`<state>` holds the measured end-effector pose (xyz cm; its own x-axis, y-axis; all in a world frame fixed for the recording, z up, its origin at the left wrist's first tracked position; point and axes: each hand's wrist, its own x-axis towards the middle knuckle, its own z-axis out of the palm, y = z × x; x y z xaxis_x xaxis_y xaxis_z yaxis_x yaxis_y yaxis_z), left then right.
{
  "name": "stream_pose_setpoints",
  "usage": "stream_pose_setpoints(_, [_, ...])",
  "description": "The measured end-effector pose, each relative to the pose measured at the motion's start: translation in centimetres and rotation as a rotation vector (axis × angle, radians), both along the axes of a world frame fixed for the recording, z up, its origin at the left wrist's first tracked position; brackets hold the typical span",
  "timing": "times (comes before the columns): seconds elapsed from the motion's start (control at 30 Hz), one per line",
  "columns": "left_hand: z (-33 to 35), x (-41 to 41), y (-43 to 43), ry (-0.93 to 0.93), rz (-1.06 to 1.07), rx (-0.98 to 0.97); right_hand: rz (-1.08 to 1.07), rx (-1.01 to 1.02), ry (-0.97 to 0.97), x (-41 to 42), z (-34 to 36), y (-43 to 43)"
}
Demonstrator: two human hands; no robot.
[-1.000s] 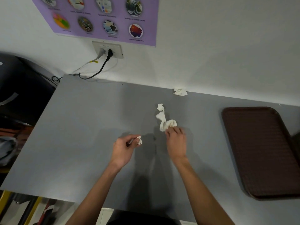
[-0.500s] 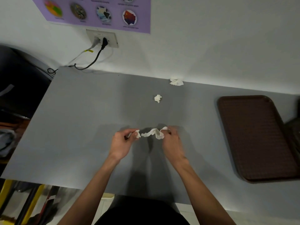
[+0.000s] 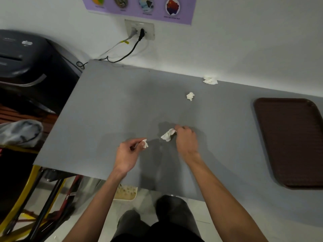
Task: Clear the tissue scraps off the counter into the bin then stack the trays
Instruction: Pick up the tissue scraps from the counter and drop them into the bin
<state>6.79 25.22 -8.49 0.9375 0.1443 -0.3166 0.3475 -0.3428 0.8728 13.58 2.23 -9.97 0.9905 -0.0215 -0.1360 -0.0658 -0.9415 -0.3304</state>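
Observation:
My left hand (image 3: 128, 155) pinches a small white tissue scrap (image 3: 145, 143) just above the grey counter (image 3: 104, 109). A larger crumpled tissue piece (image 3: 168, 135) is pinched by my right hand (image 3: 186, 141), a short gap to the right of the left hand. Farther back on the counter lies a loose tissue ball (image 3: 190, 96), and another scrap (image 3: 210, 80) sits against the wall. A dark brown tray (image 3: 290, 142) rests at the counter's right side. A black bin (image 3: 22, 62) with a white scrap on its lid stands left of the counter.
A wall socket (image 3: 139, 29) with plugged cables hangs above the counter's back left corner. Left of the counter, below the bin, are a grey cloth bundle (image 3: 20, 132) and a yellow-framed stand (image 3: 26, 198). A small container (image 3: 126, 193) sits on the floor under the counter's front edge.
My right hand pulled the long tissue piece toward me, leaving a small ball behind. The hands met with the strip between them, then parted, each holding its own piece.

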Motion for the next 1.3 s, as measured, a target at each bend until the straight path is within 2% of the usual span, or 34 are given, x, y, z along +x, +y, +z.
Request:
stream_pose_setpoints(0.13, [0.4,-3.7,4.6,-0.023,0.015,0.007,-0.136,0.405,-0.002,-4.4,2.0,3.1])
stream_pose_setpoints(0.3, [0.7,-9.7,11.3,-0.046,0.065,-0.085,-0.26,0.664,-0.02,-13.6,4.1,9.9])
stream_pose_setpoints(0.43, [1.0,-15.1,17.4,-0.055,0.032,-0.123,-0.299,0.659,-0.006,-20.7,3.3,15.9])
stream_pose_setpoints(0.57, [-0.2,-20.2,23.1,-0.025,-0.032,-0.04,-0.386,0.771,0.128,-26.6,1.6,21.3])
stream_pose_setpoints(0.73, [-3.3,-24.7,26.9,0.054,0.007,-0.034,-0.38,0.758,0.199,-31.3,-1.8,25.8])
stream_pose_setpoints(1.0, [-14.9,-28.8,29.8,0.189,0.085,-0.019,-0.476,0.695,0.296,-34.2,-14.5,28.6])
stream_pose_setpoints(1.3, [-33.3,-28.3,29.1,0.303,0.179,0.011,-0.417,0.544,0.399,-32.5,-35.2,31.0])
